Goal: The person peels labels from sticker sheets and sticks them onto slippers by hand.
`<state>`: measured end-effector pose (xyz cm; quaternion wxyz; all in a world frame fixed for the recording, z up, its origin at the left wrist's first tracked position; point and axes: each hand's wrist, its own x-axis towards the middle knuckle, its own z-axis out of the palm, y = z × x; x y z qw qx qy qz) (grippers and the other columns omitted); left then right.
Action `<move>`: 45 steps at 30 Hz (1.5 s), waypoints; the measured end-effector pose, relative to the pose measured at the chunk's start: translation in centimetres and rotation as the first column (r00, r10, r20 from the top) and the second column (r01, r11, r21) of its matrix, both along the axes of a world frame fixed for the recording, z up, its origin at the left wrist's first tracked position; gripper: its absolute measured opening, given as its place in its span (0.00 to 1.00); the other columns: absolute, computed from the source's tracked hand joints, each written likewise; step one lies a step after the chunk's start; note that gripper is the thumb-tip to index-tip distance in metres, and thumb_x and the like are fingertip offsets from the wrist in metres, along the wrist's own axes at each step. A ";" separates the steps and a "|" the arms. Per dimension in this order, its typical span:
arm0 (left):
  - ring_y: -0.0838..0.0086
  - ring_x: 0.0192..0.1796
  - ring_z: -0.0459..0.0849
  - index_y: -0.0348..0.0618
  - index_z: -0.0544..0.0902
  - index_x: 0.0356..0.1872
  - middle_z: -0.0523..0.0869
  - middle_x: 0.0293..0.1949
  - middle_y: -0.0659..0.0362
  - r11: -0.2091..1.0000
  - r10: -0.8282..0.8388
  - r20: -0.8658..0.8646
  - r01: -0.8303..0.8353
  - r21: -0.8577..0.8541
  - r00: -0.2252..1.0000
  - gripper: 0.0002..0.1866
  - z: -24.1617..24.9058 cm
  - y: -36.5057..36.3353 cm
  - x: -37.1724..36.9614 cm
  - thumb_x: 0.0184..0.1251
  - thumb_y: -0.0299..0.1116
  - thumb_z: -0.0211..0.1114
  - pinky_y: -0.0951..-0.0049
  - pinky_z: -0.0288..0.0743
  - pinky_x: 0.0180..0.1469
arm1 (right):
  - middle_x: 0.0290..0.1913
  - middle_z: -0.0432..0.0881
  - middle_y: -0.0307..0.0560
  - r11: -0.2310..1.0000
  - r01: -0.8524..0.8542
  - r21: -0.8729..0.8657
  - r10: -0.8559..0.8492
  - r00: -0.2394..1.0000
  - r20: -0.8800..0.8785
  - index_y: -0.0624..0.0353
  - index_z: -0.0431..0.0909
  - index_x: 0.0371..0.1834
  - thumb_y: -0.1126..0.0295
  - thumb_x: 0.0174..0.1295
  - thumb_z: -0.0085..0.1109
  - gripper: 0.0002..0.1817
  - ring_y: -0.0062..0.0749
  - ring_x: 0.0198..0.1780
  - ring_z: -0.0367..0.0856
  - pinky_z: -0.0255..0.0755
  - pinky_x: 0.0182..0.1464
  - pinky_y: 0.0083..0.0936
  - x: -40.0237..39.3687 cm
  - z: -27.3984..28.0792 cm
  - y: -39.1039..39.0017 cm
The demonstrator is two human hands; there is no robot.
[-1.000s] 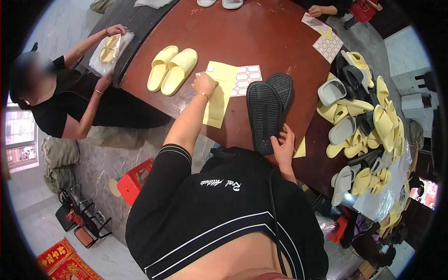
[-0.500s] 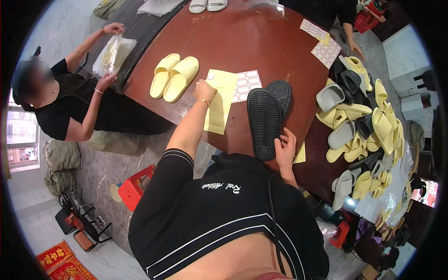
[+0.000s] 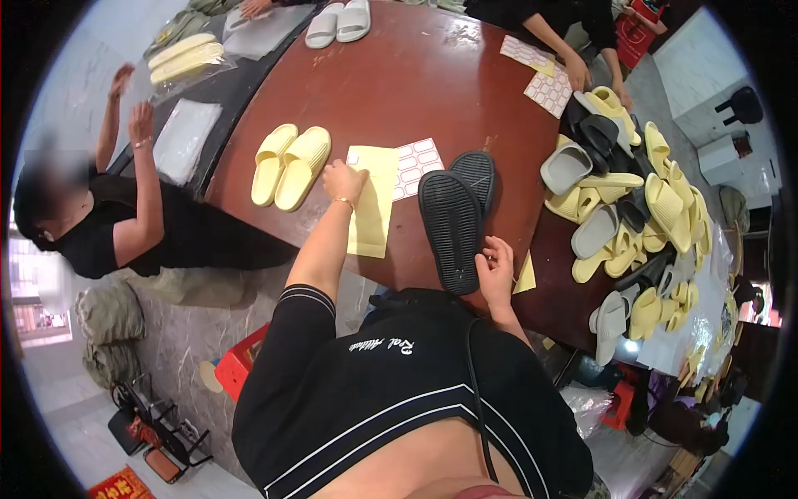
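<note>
My left hand lies with curled fingers on the top edge of a yellow paper sheet, next to a white sheet of red-bordered labels. My right hand holds the near end of a black slipper that lies sole up on the brown round table. A second black slipper lies partly under it. A pair of yellow slippers sits to the left of my left hand.
A heap of yellow, grey and black slippers fills the table's right side. A person in black sits at left with raised hands beside clear bags and bagged yellow slippers. Another person's hands reach near label sheets. White slippers lie far off.
The person at left let go of the bagged yellow slippers, which now lie further back, and raised both hands. My hands have stayed on the yellow sheet and the black slipper.
</note>
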<state>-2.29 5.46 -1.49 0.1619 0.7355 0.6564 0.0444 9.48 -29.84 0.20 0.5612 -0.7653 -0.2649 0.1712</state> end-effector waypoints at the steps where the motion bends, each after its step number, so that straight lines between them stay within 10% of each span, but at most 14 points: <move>1: 0.55 0.59 0.75 0.41 0.75 0.53 0.75 0.55 0.49 0.999 -0.032 -0.033 0.031 -0.011 0.999 0.33 -0.3 0.3 -0.1 0.47 0.49 0.74 0.57 0.73 0.58 | 0.59 0.68 0.44 1.000 -0.010 -0.009 0.010 1.000 0.011 0.62 0.73 0.57 0.80 0.58 0.58 0.21 0.24 0.47 0.75 0.75 0.47 0.19 -0.1 0.1 0.1; 7: 0.54 0.58 0.77 0.40 0.76 0.51 0.80 0.51 0.50 0.974 -0.015 0.058 0.028 -0.225 0.998 0.28 -1.2 2.0 0.2 0.51 0.43 0.71 0.54 0.72 0.58 | 0.57 0.70 0.48 1.000 -0.004 -0.003 0.004 1.000 0.009 0.64 0.74 0.55 0.78 0.57 0.58 0.20 0.29 0.46 0.77 0.77 0.47 0.25 -0.2 0.6 0.7; 23: 0.56 0.62 0.70 0.51 0.84 0.41 0.76 0.55 0.55 0.992 -0.122 0.044 0.123 -0.029 0.992 0.13 -1.8 0.9 -0.1 0.54 0.36 0.64 0.52 0.65 0.62 | 0.57 0.71 0.49 0.998 0.053 0.039 -0.054 0.998 0.020 0.63 0.75 0.52 0.80 0.56 0.58 0.19 0.30 0.44 0.78 0.78 0.45 0.24 0.1 0.4 0.1; 29: 0.54 0.43 0.84 0.41 0.81 0.37 0.86 0.37 0.50 0.971 -0.240 0.198 0.234 0.056 0.950 0.10 -1.8 1.2 -1.2 0.54 0.34 0.63 0.56 0.74 0.48 | 0.57 0.71 0.49 0.996 0.067 0.057 -0.068 0.997 0.020 0.63 0.75 0.53 0.79 0.56 0.58 0.19 0.29 0.44 0.78 0.77 0.46 0.24 0.6 1.5 -0.1; 35: 0.62 0.44 0.84 0.38 0.72 0.58 0.83 0.41 0.47 0.873 -0.428 0.508 0.487 0.017 0.748 0.29 6.4 -0.8 -3.3 0.51 0.26 0.69 0.69 0.77 0.46 | 0.56 0.71 0.44 0.989 0.095 0.111 -0.100 0.994 0.035 0.61 0.75 0.54 0.80 0.58 0.58 0.19 0.24 0.45 0.78 0.74 0.45 0.19 2.4 1.4 0.0; 41: 0.65 0.48 0.84 0.38 0.78 0.52 0.84 0.45 0.51 0.738 -0.501 0.737 0.668 0.090 0.454 0.21 18.7 -8.8 -3.0 0.54 0.19 0.67 0.70 0.76 0.49 | 0.58 0.74 0.46 0.961 -0.031 0.274 0.152 0.888 -0.434 0.63 0.67 0.65 0.72 0.65 0.52 0.23 0.27 0.54 0.75 0.71 0.54 0.22 3.6 7.4 2.4; 45: 0.66 0.48 0.83 0.38 0.79 0.48 0.84 0.46 0.54 0.570 -0.745 0.589 0.759 0.316 0.314 0.20 21.1 -12.9 -1.7 0.51 0.18 0.69 0.73 0.76 0.49 | 0.57 0.76 0.48 0.882 -0.097 0.462 0.369 0.752 -0.546 0.67 0.67 0.64 0.73 0.65 0.51 0.23 0.27 0.57 0.74 0.68 0.58 0.24 3.2 11.6 3.7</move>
